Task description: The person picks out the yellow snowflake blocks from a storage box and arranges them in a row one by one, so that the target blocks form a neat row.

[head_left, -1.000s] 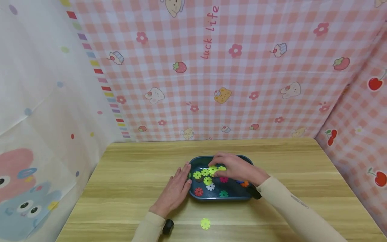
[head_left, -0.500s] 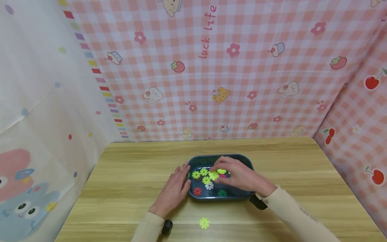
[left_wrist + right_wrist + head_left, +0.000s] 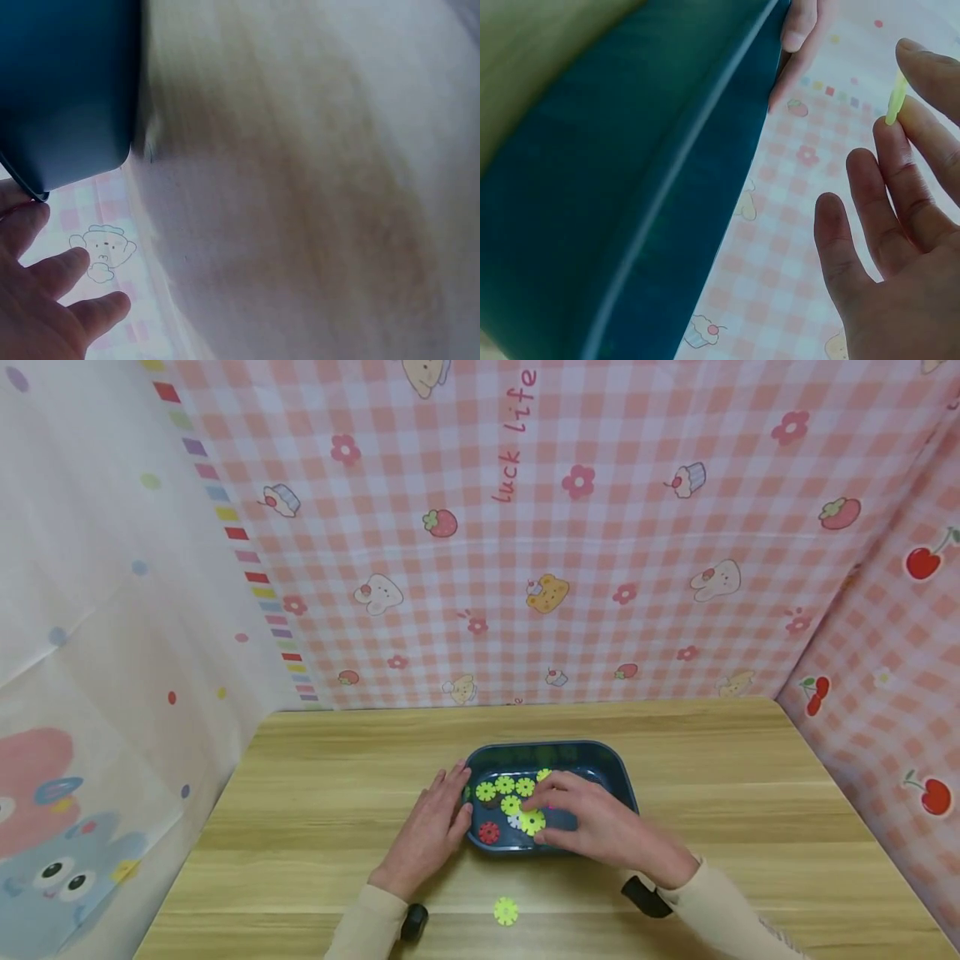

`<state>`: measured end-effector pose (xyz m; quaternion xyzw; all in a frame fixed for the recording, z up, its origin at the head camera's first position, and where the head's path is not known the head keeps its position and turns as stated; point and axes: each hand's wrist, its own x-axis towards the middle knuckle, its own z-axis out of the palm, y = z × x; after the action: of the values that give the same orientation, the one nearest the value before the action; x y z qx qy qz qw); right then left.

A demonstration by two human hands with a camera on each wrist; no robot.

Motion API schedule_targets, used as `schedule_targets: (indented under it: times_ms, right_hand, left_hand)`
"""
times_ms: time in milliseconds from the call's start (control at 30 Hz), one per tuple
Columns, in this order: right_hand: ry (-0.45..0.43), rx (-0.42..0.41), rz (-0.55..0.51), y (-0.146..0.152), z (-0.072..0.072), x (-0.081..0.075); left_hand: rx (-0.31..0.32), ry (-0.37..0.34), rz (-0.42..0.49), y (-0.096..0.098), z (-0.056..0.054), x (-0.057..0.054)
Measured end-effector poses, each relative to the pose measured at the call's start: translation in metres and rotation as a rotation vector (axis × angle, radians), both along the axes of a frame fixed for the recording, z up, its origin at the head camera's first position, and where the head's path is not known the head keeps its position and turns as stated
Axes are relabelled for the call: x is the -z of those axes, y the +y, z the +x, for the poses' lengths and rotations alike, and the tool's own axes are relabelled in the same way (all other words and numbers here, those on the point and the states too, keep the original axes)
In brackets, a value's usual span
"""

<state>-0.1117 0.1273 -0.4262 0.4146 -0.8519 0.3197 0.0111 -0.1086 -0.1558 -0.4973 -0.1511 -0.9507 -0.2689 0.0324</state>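
Observation:
My right hand (image 3: 592, 822) pinches a yellow-green snowflake disc (image 3: 532, 822) between thumb and fingertips, over the front part of a dark blue tray (image 3: 603, 752). In the right wrist view the snowflake disc (image 3: 895, 99) shows edge-on, above the tray's rim, with the other fingers spread. My left hand (image 3: 427, 835) rests with fairly straight fingers on the tray's left end. The left wrist view has the left hand (image 3: 52, 292) at the tray's rim. Inside the tray lie several yellow-green discs, a red disc (image 3: 489, 832) and a white one partly covered by the held disc.
A single yellow-green disc (image 3: 506, 911) lies on the wooden table (image 3: 315, 827) in front of the tray. Behind the table hangs a pink checked cloth (image 3: 480, 568), with more cloth at both sides.
My right hand has drawn the pinched snowflake disc toward the front of the tray, uncovering another yellow-green disc behind it. My left hand stays at the tray's left end.

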Motion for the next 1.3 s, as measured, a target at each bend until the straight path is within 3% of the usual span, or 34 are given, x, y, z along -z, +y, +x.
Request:
schedule_targets:
  times_ms: [767,1300]
  right_hand:
    - [0.028,-0.015,-0.037,0.002,0.035,0.022]
    - [-0.112,-0.038,-0.006,0.005,0.052,0.033]
  left_hand:
    - [-0.002,-0.029,-0.006,0.000,0.001,0.000]
    - [-0.011,-0.047,-0.006,0.000,0.002,-0.001]
